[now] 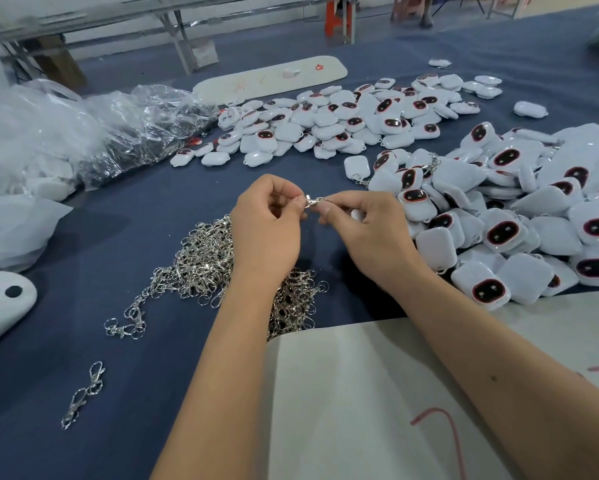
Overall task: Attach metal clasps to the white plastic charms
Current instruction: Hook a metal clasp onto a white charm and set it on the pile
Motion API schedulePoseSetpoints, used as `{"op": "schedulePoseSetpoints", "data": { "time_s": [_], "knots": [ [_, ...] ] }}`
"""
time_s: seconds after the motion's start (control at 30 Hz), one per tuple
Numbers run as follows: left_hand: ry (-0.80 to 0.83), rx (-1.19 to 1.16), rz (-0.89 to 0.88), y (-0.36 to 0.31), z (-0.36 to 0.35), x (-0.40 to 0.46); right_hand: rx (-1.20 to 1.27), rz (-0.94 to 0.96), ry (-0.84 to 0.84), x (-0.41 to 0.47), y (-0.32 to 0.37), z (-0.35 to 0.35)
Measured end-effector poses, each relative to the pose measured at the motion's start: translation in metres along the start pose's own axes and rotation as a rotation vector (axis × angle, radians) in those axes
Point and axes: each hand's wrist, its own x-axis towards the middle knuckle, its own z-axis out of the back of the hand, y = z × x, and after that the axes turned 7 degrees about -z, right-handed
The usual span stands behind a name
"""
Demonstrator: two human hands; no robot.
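no readable writing; red scrawl on the white sheet [377,393] is illegible. left hand [267,230] & right hand [367,233] pinch one metal clasp [314,201] between fingertips, above the clasp pile [201,265]. a white charm [356,213] shows partly behind right fingers. charm heap [533,216] runs off right edge; bare blue cloth [125,230] at left.

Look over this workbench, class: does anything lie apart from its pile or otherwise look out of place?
Yes. A linked pair of clasps lies alone on the blue cloth, well away from the clasp heap. Several white charms also sit apart from the far charm pile. Nothing looks damaged.
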Motion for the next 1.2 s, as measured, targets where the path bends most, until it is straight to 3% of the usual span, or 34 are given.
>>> {"op": "schedulePoseSetpoints", "data": {
  "time_s": [0.17, 0.4, 0.6, 0.87, 1.1, 1.2],
  "knots": [
    [-0.019, -0.028, 0.038, 0.002, 0.003, 0.001, 0.138, -0.039, -0.134, 0.001, -0.002, 0.000],
    [0.011, -0.100, 0.078, -0.001, 0.004, 0.001, -0.019, -0.005, 0.053, -0.001, 0.003, 0.002],
    [-0.007, -0.131, 0.089, -0.003, 0.006, 0.001, 0.062, -0.050, 0.009, 0.001, 0.001, 0.001],
    [0.067, -0.245, 0.103, -0.003, 0.011, 0.002, 0.108, -0.006, 0.130, -0.001, 0.005, 0.002],
    [0.052, -0.229, 0.078, -0.002, 0.009, 0.002, 0.135, 0.001, -0.077, -0.001, 0.004, -0.001],
    [0.071, -0.162, 0.067, 0.000, 0.010, 0.002, 0.007, 0.061, -0.216, -0.003, 0.006, -0.002]
  ]
}}
